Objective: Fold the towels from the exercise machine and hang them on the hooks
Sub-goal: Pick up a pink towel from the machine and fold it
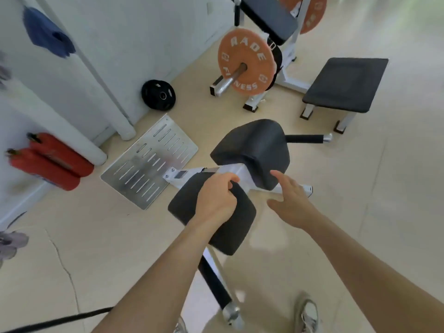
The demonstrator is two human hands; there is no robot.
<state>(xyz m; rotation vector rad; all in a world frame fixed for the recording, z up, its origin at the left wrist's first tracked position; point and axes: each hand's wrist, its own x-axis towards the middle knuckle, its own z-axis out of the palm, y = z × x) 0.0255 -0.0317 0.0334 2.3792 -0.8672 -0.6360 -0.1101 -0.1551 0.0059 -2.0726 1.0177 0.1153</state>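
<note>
The left hand point(216, 200) is gripping, fingers curled, the upper edge of the nearer black padded cushion point(189, 207) on the white-framed exercise machine point(242, 173). The right hand point(292, 203) is hovering, fingers loosely spread, just beside the farther black cushion point(252, 145). A blue cloth towel point(45, 34) is hanging on the white wall point(144, 32), well apart.

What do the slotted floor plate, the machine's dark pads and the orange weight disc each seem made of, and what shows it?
Floor plate: bare metal, perhaps steel or aluminium; silvery sheen, punched slots.
Pads: likely padding under black vinyl or leather; matte, rounded edges.
Weight disc: probably rubber-coated; dull orange surface, white lettering.
</note>
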